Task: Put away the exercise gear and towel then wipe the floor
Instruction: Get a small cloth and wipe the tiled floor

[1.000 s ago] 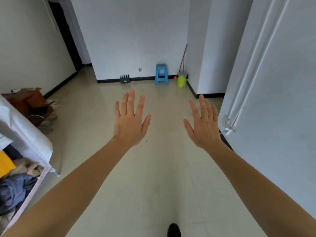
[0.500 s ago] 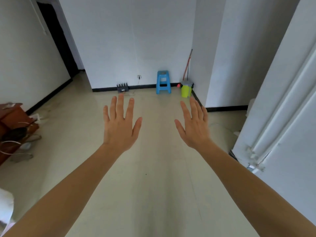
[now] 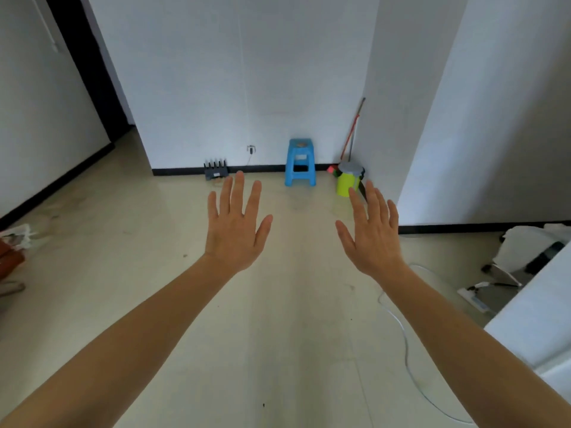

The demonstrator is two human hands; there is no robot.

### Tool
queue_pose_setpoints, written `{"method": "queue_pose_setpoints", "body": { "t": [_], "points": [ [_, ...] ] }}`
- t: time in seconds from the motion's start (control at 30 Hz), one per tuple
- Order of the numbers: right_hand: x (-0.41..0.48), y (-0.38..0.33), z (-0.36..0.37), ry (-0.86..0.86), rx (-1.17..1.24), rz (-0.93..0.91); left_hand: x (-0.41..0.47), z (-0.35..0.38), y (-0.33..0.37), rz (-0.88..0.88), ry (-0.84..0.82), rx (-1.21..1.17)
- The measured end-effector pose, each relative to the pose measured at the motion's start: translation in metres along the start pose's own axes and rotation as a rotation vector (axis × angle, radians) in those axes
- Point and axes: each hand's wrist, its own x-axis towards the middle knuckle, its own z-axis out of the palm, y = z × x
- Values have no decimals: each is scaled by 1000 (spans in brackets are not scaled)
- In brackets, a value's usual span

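Note:
My left hand (image 3: 236, 230) and my right hand (image 3: 372, 234) are stretched out in front of me, palms down, fingers spread, holding nothing. Below them lies the pale tiled floor (image 3: 278, 335). A red-handled mop or broom (image 3: 352, 131) leans in the far corner beside a lime-green bucket (image 3: 347, 182). At the right edge something white, cloth or a bag (image 3: 522, 245), lies over a wheeled base; I cannot tell what it is. No exercise gear is identifiable in view.
A blue plastic stool (image 3: 299, 163) stands against the far wall, with a black router (image 3: 216, 171) on the floor to its left. A thin cable (image 3: 404, 344) trails over the floor at right. A white door (image 3: 543, 319) juts in at right. Brown clutter (image 3: 12, 254) sits at left.
The view has swung right and moved forward: the rack of clothes and the brown clutter slid off to the left, and the white-draped thing and cable came into sight. Both hands stay open.

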Motion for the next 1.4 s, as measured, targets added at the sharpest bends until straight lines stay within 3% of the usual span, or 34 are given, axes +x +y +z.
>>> {"method": "queue_pose_setpoints", "body": {
  "t": [0.23,0.47,0.67,0.87,1.1,1.4],
  "points": [
    [166,80,126,66,27,61,187,164,-8,51,-28,-46],
    [373,153,257,31,79,69,379,307,-29,-22,-69,-42],
    [546,169,354,-29,114,31,518,399,-81,-23,-47,-44],
    [705,185,490,-73,23,-56,648,541,-155,-60,-64,-9],
    [892,217,606,-104,7,23,839,677,-224,-48,-133,-18],
    [1095,308,751,-62,57,126,1070,847,-222,35,-161,-72]
  ]
}}
